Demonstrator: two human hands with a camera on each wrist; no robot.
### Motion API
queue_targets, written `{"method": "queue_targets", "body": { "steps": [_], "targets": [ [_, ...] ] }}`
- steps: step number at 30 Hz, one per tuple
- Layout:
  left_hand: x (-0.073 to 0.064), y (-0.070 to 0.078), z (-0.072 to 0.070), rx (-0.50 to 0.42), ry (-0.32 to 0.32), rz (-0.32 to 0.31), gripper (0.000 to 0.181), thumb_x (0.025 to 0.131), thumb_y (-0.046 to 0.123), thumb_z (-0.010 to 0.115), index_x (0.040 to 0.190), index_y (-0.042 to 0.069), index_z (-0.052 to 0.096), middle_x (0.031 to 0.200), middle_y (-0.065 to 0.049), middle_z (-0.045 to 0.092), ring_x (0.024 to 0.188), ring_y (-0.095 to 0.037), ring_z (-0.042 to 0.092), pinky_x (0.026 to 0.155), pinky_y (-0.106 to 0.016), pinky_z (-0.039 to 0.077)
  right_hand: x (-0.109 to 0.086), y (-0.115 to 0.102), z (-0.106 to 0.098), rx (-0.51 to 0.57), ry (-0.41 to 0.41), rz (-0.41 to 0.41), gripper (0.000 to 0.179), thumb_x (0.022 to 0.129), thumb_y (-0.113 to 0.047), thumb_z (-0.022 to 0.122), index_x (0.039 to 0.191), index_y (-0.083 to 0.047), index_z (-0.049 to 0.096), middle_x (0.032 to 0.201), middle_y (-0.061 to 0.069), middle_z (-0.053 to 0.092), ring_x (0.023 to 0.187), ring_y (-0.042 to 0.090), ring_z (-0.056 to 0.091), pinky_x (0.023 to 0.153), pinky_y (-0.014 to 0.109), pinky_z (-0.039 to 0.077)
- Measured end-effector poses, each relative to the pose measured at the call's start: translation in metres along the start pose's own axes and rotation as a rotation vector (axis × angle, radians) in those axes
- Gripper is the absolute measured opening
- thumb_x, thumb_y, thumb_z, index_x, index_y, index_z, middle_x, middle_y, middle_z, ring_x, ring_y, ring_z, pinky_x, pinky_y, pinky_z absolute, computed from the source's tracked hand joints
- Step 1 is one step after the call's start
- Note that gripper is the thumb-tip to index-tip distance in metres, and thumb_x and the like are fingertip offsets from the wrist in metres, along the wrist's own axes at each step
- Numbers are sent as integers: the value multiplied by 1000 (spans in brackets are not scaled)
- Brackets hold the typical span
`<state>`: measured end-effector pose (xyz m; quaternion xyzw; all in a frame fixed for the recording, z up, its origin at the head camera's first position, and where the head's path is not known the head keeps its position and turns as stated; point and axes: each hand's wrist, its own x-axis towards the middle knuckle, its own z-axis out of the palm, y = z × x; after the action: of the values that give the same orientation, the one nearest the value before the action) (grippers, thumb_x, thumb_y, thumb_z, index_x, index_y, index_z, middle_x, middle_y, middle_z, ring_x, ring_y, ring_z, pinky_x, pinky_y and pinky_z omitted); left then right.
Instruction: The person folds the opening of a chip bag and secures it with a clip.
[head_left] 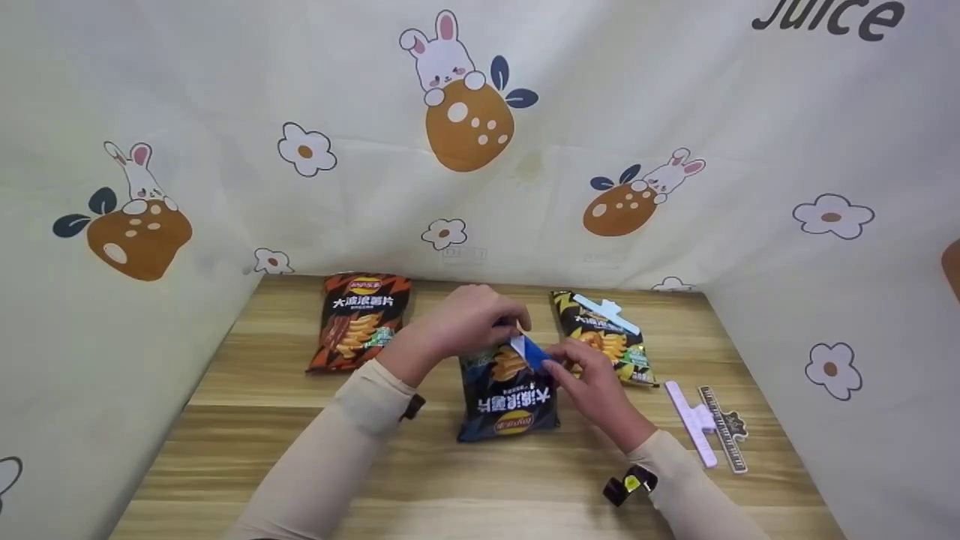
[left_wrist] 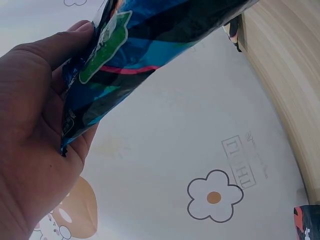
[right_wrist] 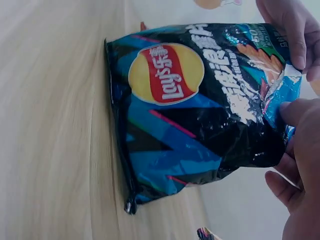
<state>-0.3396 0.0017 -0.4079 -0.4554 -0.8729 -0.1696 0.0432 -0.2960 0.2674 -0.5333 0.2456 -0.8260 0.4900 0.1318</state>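
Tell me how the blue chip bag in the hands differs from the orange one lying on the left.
The blue chip bag is gripped at its top by both the left hand and right hand; the orange chip bag lies flat, untouched. The blue one's logo faces the person, the orange one's faces away. Both are the same brand, on the wooden table.

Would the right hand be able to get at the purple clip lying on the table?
Probably yes. The purple clip lies on bare table just right of the right hand, beside a ruler, with nothing between. But that hand is pinching the blue bag, so it would have to let go first.
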Motion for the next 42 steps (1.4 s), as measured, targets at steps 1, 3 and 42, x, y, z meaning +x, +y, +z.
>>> {"method": "queue_targets", "body": {
  "steps": [1, 3, 42],
  "targets": [
    [0, 0, 0, 3, 1, 5, 14, 108, 19, 74, 119, 20, 83, 107, 2, 82, 91, -18, 75, 85, -41, 62, 0, 0, 1, 17, 4, 15, 11, 105, -10, 76, 108, -20, 81, 94, -4, 73, 79, 25, 71, 70, 31, 60],
    [0, 1, 0, 10, -8, 3, 14, 108, 18, 73, 118, 19, 83, 108, 2, 82, 93, -18, 75, 87, -41, 62, 0, 1, 2, 46, 18, 36, 11, 104, -8, 76, 105, -18, 82, 92, -1, 73, 77, 28, 70, 69, 28, 59],
    [-3, -1, 0, 70, 40, 71, 11, 108, 15, 74, 107, 9, 83, 103, -3, 81, 95, -21, 77, 90, -40, 63, -10, 1, -10, 69, -13, 47, 16, 101, -8, 81, 114, -17, 84, 101, 4, 77, 90, 18, 74, 77, 33, 65]
  ]
}}
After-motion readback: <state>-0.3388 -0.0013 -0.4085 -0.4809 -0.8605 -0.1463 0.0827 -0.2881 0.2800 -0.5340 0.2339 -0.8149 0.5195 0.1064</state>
